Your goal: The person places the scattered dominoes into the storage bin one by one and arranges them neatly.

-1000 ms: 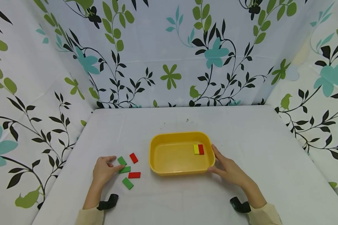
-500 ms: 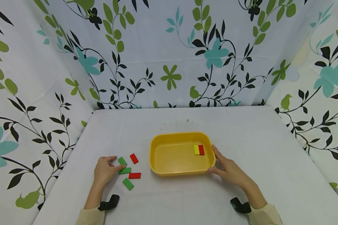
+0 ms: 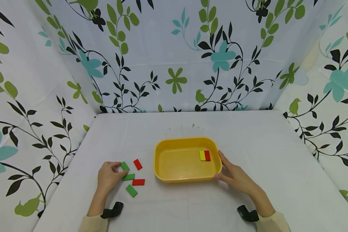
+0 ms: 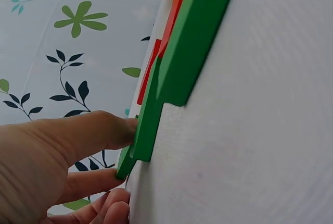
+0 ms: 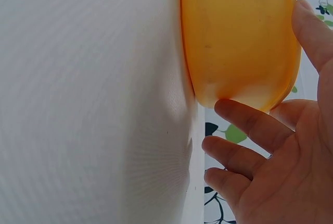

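In the head view, my left hand (image 3: 108, 176) is at the left of the table, thumb and index finger pinching the upper green block (image 3: 125, 166). Just below, close to the thumb, lies another green block (image 3: 129, 177). In the left wrist view, the pinched green block (image 4: 124, 165) shows between thumb and index finger, partly covered. A third green block (image 3: 131, 190) and two red blocks, one upper (image 3: 138, 164) and one lower (image 3: 138, 182), lie nearby. My right hand (image 3: 235, 175) holds the right end of a yellow tray (image 3: 179, 179), with thumb and fingers against its wall.
Inside the tray, a yellow block (image 3: 202, 155) and a red block (image 3: 207, 155) sit side by side near the right end. A white cloth covers the table (image 3: 174, 209). Patterned curtains (image 3: 150, 58) rise behind and at both sides.
Hardly anything differs. The left hand's thumb and index finger have shifted very slightly at the upper green block; the right hand and tray stay in place.
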A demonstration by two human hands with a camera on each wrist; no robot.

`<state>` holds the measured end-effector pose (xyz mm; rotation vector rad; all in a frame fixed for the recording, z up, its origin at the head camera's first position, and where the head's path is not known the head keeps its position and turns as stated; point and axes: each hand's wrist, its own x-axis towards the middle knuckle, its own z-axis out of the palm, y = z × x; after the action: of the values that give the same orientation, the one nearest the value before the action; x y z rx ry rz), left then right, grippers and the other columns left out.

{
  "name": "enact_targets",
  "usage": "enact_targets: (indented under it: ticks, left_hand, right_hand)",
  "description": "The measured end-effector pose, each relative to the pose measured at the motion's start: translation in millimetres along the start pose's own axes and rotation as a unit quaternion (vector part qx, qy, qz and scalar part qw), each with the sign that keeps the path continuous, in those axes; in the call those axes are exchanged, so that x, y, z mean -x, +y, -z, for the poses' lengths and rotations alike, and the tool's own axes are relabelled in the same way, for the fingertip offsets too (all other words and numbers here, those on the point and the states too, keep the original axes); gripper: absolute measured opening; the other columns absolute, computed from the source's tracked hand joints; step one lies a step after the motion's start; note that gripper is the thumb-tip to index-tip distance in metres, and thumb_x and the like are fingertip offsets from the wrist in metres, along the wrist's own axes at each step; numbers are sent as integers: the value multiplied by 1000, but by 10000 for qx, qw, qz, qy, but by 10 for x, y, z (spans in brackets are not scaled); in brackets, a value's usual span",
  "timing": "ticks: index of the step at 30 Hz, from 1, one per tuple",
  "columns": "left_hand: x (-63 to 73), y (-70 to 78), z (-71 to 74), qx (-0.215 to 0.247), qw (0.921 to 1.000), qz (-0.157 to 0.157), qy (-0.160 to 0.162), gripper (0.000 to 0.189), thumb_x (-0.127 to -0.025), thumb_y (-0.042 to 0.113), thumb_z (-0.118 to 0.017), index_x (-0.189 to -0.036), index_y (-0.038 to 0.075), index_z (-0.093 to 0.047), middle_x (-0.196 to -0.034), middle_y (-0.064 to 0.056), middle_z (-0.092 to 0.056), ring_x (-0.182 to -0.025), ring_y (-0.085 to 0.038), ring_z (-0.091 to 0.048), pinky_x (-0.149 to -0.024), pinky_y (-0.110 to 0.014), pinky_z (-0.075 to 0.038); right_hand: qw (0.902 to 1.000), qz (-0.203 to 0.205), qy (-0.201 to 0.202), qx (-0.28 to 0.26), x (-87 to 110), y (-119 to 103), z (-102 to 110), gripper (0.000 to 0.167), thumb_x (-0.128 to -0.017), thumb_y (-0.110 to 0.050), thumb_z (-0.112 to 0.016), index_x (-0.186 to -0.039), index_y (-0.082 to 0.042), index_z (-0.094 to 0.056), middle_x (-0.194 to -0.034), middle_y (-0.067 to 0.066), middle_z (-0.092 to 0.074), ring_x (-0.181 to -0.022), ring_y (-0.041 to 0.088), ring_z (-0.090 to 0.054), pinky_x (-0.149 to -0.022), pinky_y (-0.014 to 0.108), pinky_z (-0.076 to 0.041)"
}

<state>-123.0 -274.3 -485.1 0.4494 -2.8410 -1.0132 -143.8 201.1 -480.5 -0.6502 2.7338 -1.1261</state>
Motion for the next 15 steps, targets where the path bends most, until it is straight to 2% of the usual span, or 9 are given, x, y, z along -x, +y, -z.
enact_targets:
  ticks: [7,11,15]
  left_hand:
    - [0,7,11,638,9975,158,259,49,-79,12,-76,-122,-7,-62,-102,-23,-67,-88,-27,-65,-66,-21,-46]
    - [-15,26,26,921,9950,163,359,48,-79,8,-77,-122,-7,-62,-97,-21,-70,-77,-10,-65,-64,-13,-46]
    - [-10,99,66,1336,9902,188,359,48,-81,7,-76,-125,-6,-61,-101,-21,-70,-71,7,-57,-64,-8,-47]
  right_hand:
    - [10000,-46,-28,-70,-6,13,13,93,-89,-42,-68,-158,-17,-12,-156,18,-32,-140,42,-38,-105,58,-37]
    - [9999,-34,-19,-103,-5,16,16,93,-88,-41,-69,-158,-17,-12,-157,18,-31,-140,42,-37,-105,58,-36]
    - [10000,10,-15,-75,-4,20,9,93,-89,-41,-69,-158,-15,-13,-156,19,-32,-139,42,-38,-105,59,-37]
